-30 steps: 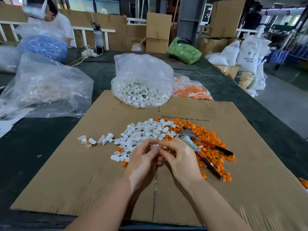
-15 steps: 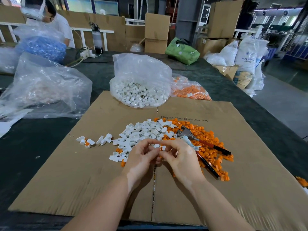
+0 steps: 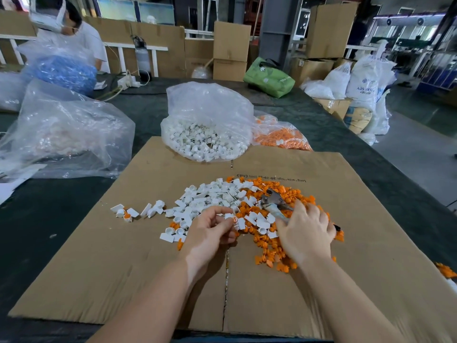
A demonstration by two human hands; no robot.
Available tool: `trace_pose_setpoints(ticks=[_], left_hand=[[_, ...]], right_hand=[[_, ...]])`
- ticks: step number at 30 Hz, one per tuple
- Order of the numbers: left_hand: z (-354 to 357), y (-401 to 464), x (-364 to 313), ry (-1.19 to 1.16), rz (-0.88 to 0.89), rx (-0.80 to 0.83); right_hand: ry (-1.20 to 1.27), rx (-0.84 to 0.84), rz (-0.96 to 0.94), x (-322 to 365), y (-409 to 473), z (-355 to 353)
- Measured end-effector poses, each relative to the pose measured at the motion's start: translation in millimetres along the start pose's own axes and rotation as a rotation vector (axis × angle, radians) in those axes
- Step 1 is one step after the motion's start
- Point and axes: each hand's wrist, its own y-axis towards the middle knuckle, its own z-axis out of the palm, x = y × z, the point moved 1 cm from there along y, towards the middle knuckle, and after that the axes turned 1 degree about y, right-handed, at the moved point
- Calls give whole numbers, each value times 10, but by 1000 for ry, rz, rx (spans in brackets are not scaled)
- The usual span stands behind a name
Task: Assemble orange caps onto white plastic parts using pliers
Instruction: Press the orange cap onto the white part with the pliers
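A pile of white plastic parts (image 3: 212, 194) and a pile of orange caps (image 3: 269, 246) lie mixed on a cardboard sheet (image 3: 346, 219). My left hand (image 3: 210, 233) pinches a small white part with an orange cap (image 3: 232, 217) between thumb and fingertips. My right hand (image 3: 305, 229) lies over the handles of the pliers (image 3: 273, 201), whose metal jaws stick out to the upper left on the orange pile. Whether its fingers have closed round the handles is hidden. A few capped parts (image 3: 126, 214) sit apart at the left.
A clear bag of white parts (image 3: 205, 129) and a bag of orange caps (image 3: 282, 137) stand behind the cardboard. A large clear bag (image 3: 66, 134) sits at the left. Another person (image 3: 66, 28) works at the far left. Boxes and sacks line the back and right.
My right hand left the part held between both hands and moved right onto the pliers. The left hand kept the part and stayed in place.
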Motion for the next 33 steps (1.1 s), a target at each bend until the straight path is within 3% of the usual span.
trace_pose_setpoints(ticks=[3,5,12,15,18,23,28,33], left_hand=[[9,21,4,19,-4,-29],[18,30,3,10,-12,-38],[55,49,-100,-46,-78,-77],[74,79,-189,-168,-104,-84],[94,140,-310,-237,-84,-79],[47,263,-452,-239,-72,-170],[-19,303,-453,-205,-85,-197],[-16,315,-450,-135,-76,-235]], right_hand=[[-106,204,96,-116,119,0],[-149,237,100,-150,162,4],[-230,-8,-83,-137,106,-36],[-112,-24,-189,-6,80,-162],[69,143,-276,194,33,-285],[539,607,-195,403,-84,-443],[652,781,-70,489,-120,-439],[632,811,-62,506,-123,-441]])
